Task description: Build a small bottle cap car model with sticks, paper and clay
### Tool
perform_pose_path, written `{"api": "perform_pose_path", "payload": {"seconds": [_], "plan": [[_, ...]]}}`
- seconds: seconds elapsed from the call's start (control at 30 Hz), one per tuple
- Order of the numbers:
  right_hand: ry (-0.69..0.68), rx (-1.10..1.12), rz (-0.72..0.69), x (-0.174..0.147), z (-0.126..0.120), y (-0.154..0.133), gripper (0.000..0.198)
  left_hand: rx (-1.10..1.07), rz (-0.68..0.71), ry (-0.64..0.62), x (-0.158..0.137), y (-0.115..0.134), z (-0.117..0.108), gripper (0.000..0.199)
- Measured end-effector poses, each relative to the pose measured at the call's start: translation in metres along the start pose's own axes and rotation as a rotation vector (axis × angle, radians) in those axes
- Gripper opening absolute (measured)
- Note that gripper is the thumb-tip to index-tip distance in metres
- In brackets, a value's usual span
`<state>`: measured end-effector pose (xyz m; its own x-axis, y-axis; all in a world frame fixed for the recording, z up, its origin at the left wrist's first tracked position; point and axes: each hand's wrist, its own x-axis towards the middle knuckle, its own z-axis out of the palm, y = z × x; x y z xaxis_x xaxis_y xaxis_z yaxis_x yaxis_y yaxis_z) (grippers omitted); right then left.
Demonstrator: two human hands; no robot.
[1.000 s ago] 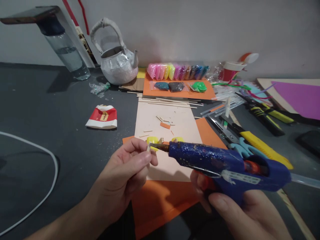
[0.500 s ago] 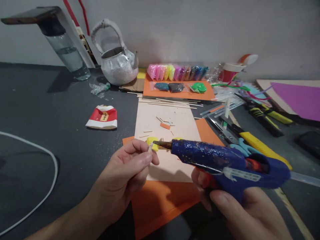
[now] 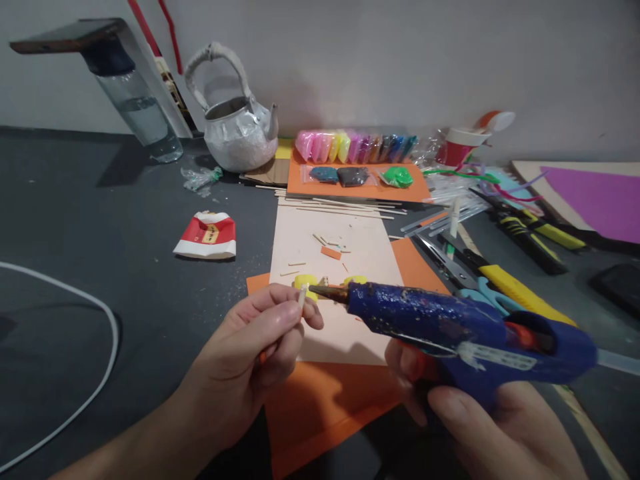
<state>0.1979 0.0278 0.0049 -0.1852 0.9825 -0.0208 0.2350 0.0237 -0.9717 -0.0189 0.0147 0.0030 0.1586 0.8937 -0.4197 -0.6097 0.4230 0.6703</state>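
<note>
Between thumb and fingers, my left hand (image 3: 260, 340) pinches a short pale wooden stick (image 3: 302, 297) pointing upward. A blue hot glue gun (image 3: 425, 320) is gripped in my right hand (image 3: 480, 420), fingers at its orange-red trigger. Its dark nozzle points left, very close to the stick's upper end; whether they touch I cannot tell. Behind the fingers, two yellow pieces (image 3: 354, 281) lie on a pale sheet (image 3: 330, 220), partly hidden by the gun and my hand. Small stick offcuts (image 3: 320, 239) and an orange scrap (image 3: 331, 253) lie farther up the sheet.
Long thin sticks (image 3: 345, 210) lie across the sheet's far end, before packs of coloured clay (image 3: 355, 147). A kettle (image 3: 240, 137) and water bottle (image 3: 145, 120) stand at the back left. Scissors (image 3: 445, 263), a yellow cutter (image 3: 520, 290) and pliers (image 3: 530, 233) lie to the right.
The glue gun has shifted slightly right and down, its nozzle drawing a little away from the stick. My left hand has barely moved.
</note>
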Motion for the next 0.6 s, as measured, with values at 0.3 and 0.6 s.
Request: {"api": "perform_pose_path", "payload": {"seconds": [0.3, 0.6], "plan": [[0.044, -0.05, 0.086, 0.001, -0.003, 0.003, 0.034, -0.006, -0.005, -0.047, 0.002, 0.001, 0.002, 0.025], [-0.024, 0.327, 0.402, 0.017, 0.021, -0.02, 0.049, -0.182, 0.153, -0.125, -0.01, 0.013, 0.011, 0.021]]}}
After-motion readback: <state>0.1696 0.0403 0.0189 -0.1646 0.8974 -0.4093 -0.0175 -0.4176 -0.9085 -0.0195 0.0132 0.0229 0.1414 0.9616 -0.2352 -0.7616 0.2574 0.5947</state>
